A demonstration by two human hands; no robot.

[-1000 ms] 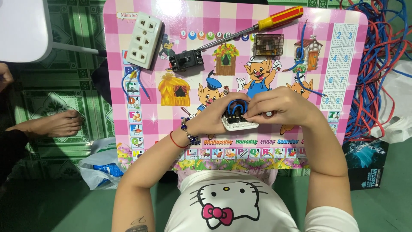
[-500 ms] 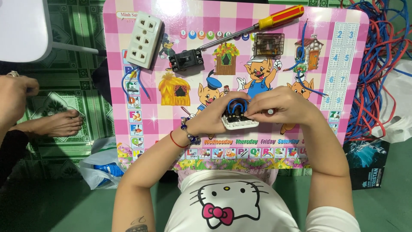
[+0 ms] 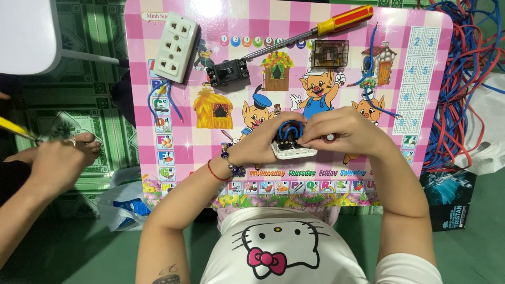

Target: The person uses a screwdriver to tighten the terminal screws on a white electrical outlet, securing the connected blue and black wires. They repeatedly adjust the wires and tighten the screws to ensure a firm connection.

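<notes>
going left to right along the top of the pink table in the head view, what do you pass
white socket strip → black switch module → clear brown switch block → tangle of red and blue wires off the table's right edge. The screwdriver overlaps several, so it is left out.

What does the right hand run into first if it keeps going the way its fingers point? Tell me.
The right hand points leftward; its fingertips already meet the white switch module with blue wire loops, and the left hand lies just beyond.

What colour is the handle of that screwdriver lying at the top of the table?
The screwdriver handle is yellow and red, seen in the head view.
</notes>
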